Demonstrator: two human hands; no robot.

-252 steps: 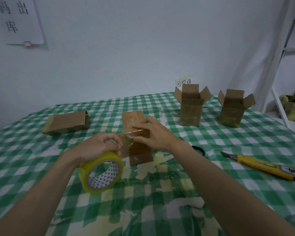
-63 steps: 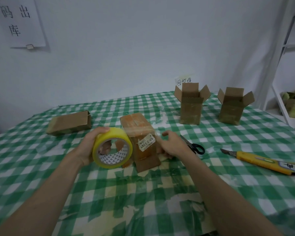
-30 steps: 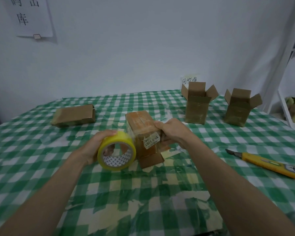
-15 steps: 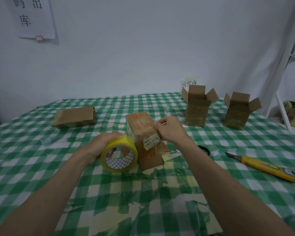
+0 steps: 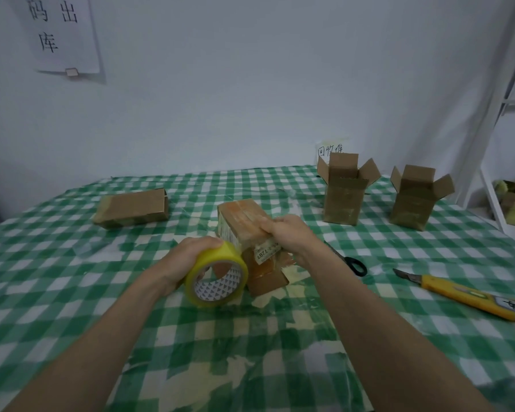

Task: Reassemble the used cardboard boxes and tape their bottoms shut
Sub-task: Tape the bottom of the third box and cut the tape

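Step in hand, as I read it: taping the bottom of the centre box [image 5: 244,227]. The box stands upended mid-bench [image 5: 57,292], sealed end up, glossy tape over its top face. My right hand [image 5: 289,233] is curled over the box's upper right edge, gripping it, and seems to be pressing tape down there. My left hand [image 5: 188,260] grips the yellow tape roll [image 5: 216,278], which sits touching the box's left side, low down. I cannot make out a clear strip running from roll to box.

Next move, my judgement: the tape needs cutting free of the roll, then the loose end smoothed onto the side wall. That calls for freeing one hand for a blade while the box is kept from tipping.

Around the box: scissors [image 5: 350,263] just to its right, partly hidden behind my right forearm. Yellow utility knife [image 5: 464,295] farther right, blade out. Two upright boxes with open flaps [image 5: 344,197] [image 5: 414,200] behind and to the right. One flattened box [image 5: 133,209] behind and to the left.

In the way: reaching for the scissors means letting go of the box.
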